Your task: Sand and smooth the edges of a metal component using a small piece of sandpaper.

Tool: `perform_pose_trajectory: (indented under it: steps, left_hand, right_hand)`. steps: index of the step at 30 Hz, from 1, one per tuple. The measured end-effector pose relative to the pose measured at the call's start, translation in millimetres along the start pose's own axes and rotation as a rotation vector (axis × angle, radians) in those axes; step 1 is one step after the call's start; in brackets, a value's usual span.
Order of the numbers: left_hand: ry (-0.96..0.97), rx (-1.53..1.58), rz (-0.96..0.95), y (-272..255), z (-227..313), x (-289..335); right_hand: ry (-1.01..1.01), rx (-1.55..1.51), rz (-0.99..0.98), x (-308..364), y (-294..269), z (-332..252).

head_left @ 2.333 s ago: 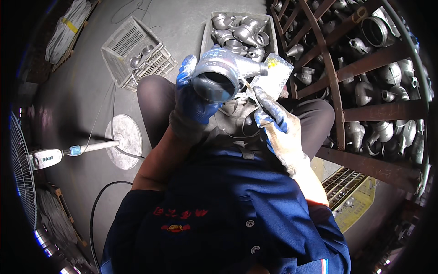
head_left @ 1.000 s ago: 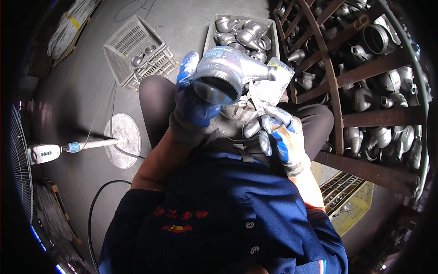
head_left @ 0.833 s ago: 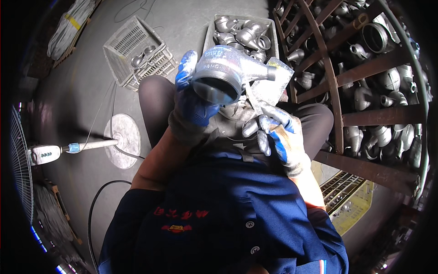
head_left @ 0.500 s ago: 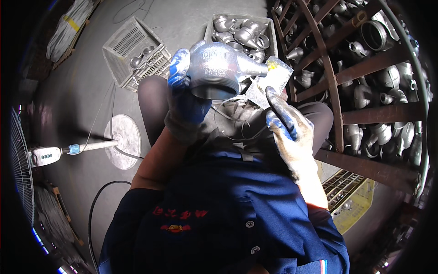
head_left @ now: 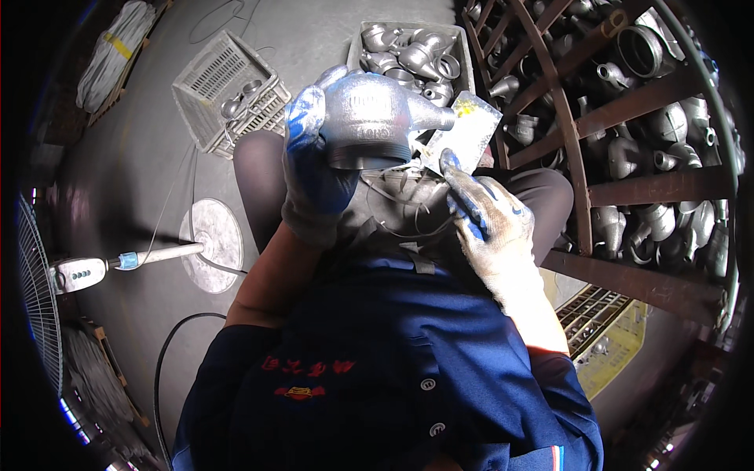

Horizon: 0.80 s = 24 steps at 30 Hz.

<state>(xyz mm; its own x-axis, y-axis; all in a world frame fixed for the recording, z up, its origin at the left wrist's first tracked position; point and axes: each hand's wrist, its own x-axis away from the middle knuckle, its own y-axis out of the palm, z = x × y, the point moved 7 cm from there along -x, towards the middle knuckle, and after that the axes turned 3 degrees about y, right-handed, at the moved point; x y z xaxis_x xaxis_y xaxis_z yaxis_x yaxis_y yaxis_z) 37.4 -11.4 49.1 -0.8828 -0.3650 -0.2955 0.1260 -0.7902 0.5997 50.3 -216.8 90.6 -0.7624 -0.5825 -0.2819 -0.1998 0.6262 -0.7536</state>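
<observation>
My left hand (head_left: 310, 169), in a blue-coated work glove, is closed round the side of a silver metal casting (head_left: 367, 118). The casting has a rounded body, a wide threaded rim at its lower end and a narrow spout pointing right; raised lettering marks its front. My right hand (head_left: 495, 224), in a soiled white and blue glove, is just below and right of the spout, apart from the casting. Its index finger is stretched out, the other fingers are partly bent, and nothing shows between them. Behind the spout sits a pale, brightly lit plate (head_left: 470, 129) with a yellow patch.
Beyond my knees stands a crate (head_left: 469, 59) of similar castings. A grey plastic crate (head_left: 212, 74) is at the far left, and a standing fan (head_left: 82, 273) at the left. On the right, a rusty metal rack (head_left: 660, 188) holds many castings, above a yellow crate (head_left: 616, 357).
The casting has tipped slightly, so less of its lower opening shows, and it has shifted a little left. My right hand has also moved slightly left.
</observation>
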Motion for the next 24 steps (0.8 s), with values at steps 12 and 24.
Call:
perform_pose_trajectory:
  steps: [12, 24]
  left_hand:
    - [-0.028, -0.027, 0.014, -7.3, -3.9, 2.4]
    - [0.671, -1.522, -0.317, 17.4, 11.6, 20.5]
  right_hand:
    - [0.046, -0.242, -0.038, -3.4, 3.9, 12.9]
    - [0.514, -1.045, -0.292, 4.4, 30.2, 19.0]
